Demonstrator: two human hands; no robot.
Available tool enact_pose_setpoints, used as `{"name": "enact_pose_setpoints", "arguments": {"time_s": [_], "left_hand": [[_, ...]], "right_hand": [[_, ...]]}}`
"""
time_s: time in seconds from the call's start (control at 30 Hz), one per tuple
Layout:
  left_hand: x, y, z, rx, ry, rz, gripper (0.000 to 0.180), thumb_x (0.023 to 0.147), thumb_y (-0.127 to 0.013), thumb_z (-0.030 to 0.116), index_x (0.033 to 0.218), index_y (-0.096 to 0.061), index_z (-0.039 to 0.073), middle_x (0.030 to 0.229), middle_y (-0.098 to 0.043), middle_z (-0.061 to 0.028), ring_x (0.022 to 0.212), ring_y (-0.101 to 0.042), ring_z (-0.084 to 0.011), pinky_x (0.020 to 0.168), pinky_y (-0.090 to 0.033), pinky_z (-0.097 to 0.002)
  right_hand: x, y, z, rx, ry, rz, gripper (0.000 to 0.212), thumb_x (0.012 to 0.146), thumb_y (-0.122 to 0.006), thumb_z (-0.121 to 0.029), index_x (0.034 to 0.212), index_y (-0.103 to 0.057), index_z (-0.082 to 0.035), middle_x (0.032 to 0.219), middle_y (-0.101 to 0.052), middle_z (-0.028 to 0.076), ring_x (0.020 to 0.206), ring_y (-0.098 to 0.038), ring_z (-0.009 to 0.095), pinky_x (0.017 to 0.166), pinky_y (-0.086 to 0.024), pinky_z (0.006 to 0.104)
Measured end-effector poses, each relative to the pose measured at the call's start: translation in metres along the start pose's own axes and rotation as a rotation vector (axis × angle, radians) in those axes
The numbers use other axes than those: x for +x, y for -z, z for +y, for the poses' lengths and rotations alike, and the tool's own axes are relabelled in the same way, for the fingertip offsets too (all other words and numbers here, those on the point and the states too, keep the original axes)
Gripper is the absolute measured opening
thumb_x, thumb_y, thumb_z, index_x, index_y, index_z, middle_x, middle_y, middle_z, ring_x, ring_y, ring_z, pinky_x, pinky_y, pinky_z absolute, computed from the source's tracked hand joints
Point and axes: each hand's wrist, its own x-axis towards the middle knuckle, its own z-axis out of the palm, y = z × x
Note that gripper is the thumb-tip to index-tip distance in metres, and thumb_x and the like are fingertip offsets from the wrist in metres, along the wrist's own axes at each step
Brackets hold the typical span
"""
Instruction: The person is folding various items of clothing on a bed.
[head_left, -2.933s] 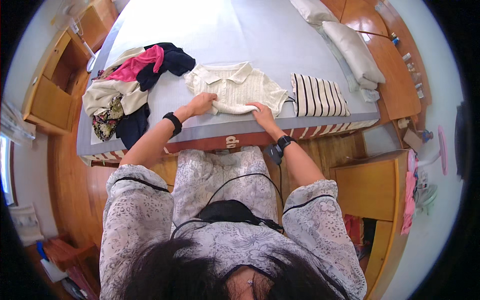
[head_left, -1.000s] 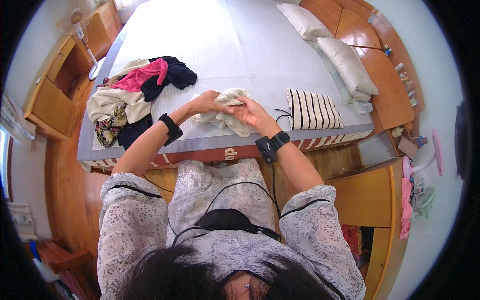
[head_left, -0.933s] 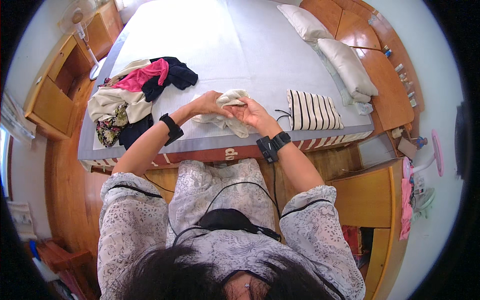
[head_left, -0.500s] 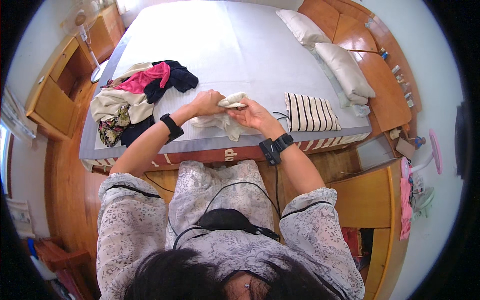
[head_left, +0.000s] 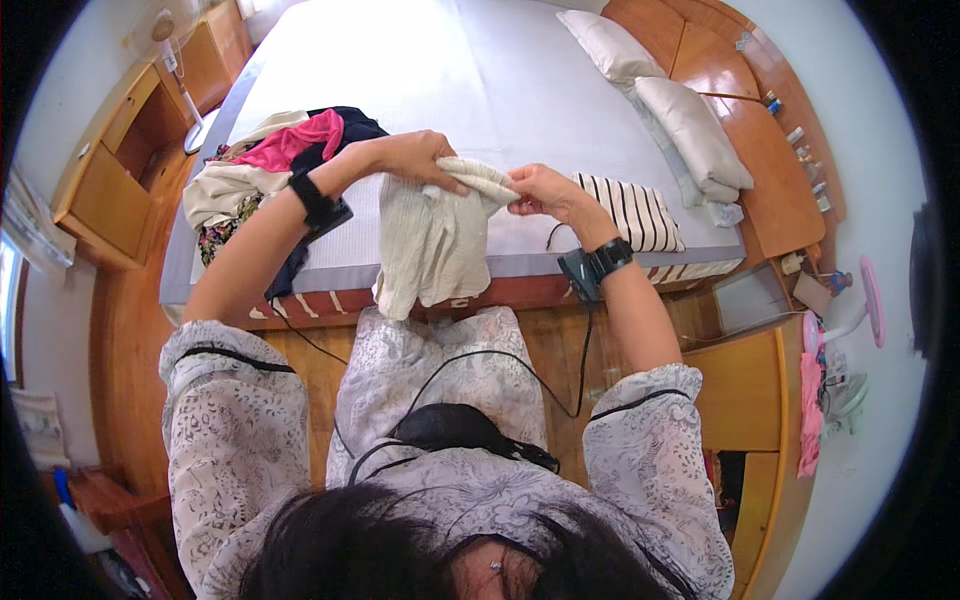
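Note:
A cream crinkled garment (head_left: 430, 245) hangs from both my hands at the bed's front edge, its lower end dangling in front of my knees. My left hand (head_left: 425, 160) grips the left part of its gathered top band, the thumb over the front. At the band's right end, my right hand (head_left: 540, 190) pinches the cloth between thumb and fingers. Whether the garment is pants or a top, I cannot tell for sure. Left of it, partly behind my left forearm, lies a clothes pile with a pink piece (head_left: 295, 142), a cream piece (head_left: 225, 190) and dark cloth (head_left: 358, 124).
The bed (head_left: 420, 60) has a pale cover. A black-and-white striped folded cloth or pouch (head_left: 630, 213) lies right of my right hand, with two pillows (head_left: 690, 135) beyond. A wooden cabinet (head_left: 730, 390) stands at right, a fan (head_left: 172, 60) at far left. A cable (head_left: 585, 350) hangs from my right wrist.
The cream garment was bunched low on the bed and now hangs lifted and spread. My hands have moved apart, the right one to the right, the left one up.

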Motion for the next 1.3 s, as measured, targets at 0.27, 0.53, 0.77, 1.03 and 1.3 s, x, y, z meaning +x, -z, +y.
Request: {"name": "enact_pose_setpoints", "arguments": {"time_s": [0.27,0.53,0.77,1.03,1.3], "left_hand": [[0.056,0.027,-0.043,0.308,-0.083,0.469,0.028,0.074,-0.071,0.029,0.090,-0.068,0.007,0.081,-0.066,-0.0073,0.073,-0.063,-0.0240,0.068,-0.049,-0.0360],[0.067,-0.027,-0.088,0.587,-0.280,0.732,0.052,0.074,-0.064,0.012,0.122,-0.056,0.027,0.090,-0.053,-0.0053,0.082,-0.055,-0.0229,0.074,-0.046,-0.0357],[0.017,-0.189,-0.146,0.515,-0.291,0.466,0.049,0.080,-0.049,0.008,0.125,-0.054,0.026,0.090,-0.048,-0.0058,0.090,-0.050,-0.0201,0.077,-0.039,-0.0341],[-0.032,-0.196,-0.142,0.455,-0.211,0.505,0.053,0.079,-0.050,0.008,0.128,-0.052,0.027,0.085,-0.043,-0.0051,0.084,-0.048,-0.0204,0.080,-0.037,-0.0327],[-0.092,-0.175,-0.152,0.512,-0.268,0.326,0.059,0.077,-0.056,0.012,0.135,-0.045,0.022,0.096,-0.048,-0.0079,0.097,-0.049,-0.0222,0.094,-0.034,-0.0385]], "right_hand": [[0.027,0.021,-0.041,0.150,0.387,0.513,0.021,0.082,-0.054,-0.005,0.096,-0.062,0.010,0.076,-0.063,0.009,0.062,-0.062,0.014,0.059,-0.053,0.0221],[0.039,0.008,0.017,-0.329,0.627,0.724,0.028,0.074,-0.058,-0.004,0.101,-0.065,-0.002,0.071,-0.063,0.010,0.059,-0.058,0.013,0.055,-0.046,0.0269],[0.045,-0.078,0.159,-0.484,0.330,0.493,0.024,0.074,-0.058,-0.011,0.096,-0.064,-0.001,0.071,-0.061,0.016,0.065,-0.059,0.024,0.061,-0.047,0.0350],[0.046,-0.127,0.150,-0.346,0.287,0.249,0.021,0.076,-0.057,-0.009,0.094,-0.062,0.002,0.072,-0.063,0.015,0.062,-0.060,0.021,0.059,-0.048,0.0327],[0.051,-0.155,0.136,-0.487,0.489,-0.086,0.029,0.086,-0.057,-0.023,0.103,-0.060,0.001,0.080,-0.064,0.013,0.072,-0.062,0.022,0.064,-0.048,0.0349]]}}
